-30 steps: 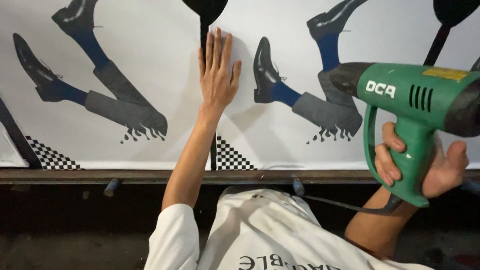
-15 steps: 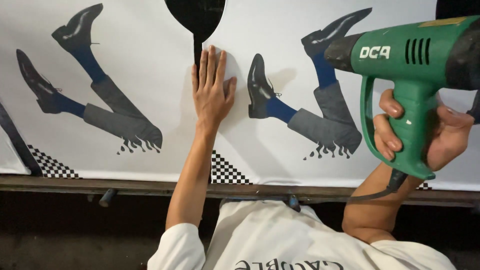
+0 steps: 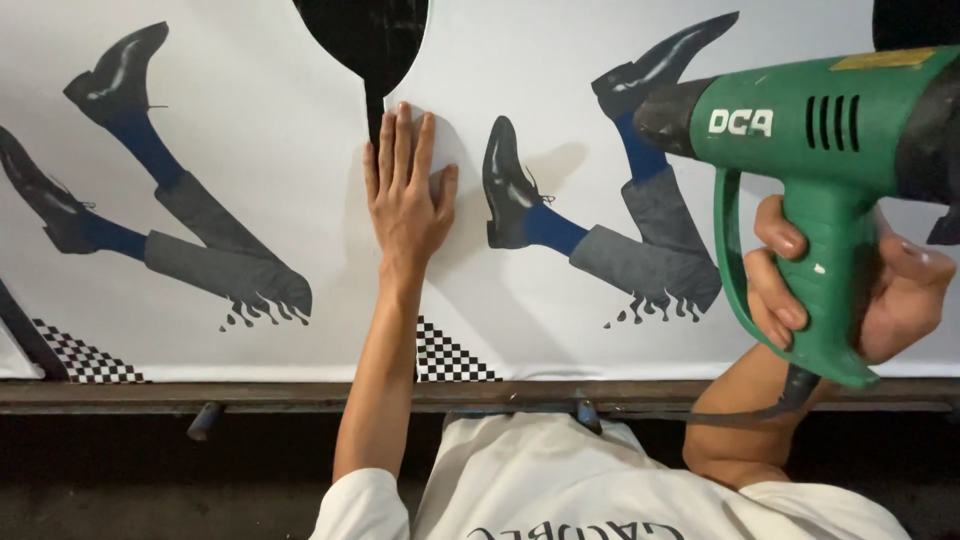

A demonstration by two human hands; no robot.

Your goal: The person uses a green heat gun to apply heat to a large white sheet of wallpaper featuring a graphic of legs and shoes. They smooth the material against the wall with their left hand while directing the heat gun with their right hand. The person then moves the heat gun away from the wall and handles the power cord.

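Up front, the left hand (image 3: 407, 195) lies flat on the printed sheet (image 3: 250, 120), fingers together; the right hand (image 3: 850, 285) wraps the green heat gun (image 3: 830, 140) handle.

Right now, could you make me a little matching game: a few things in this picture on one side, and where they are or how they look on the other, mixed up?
Things:
1. left hand
2. right hand
3. heat gun
4. checkered patch

States or places:
A. green body with a dark nozzle
B. pressed flat on the white sheet
C. black and white, at the sheet's lower edge
D. wrapped round a handle

Pairs: 1-B, 2-D, 3-A, 4-C
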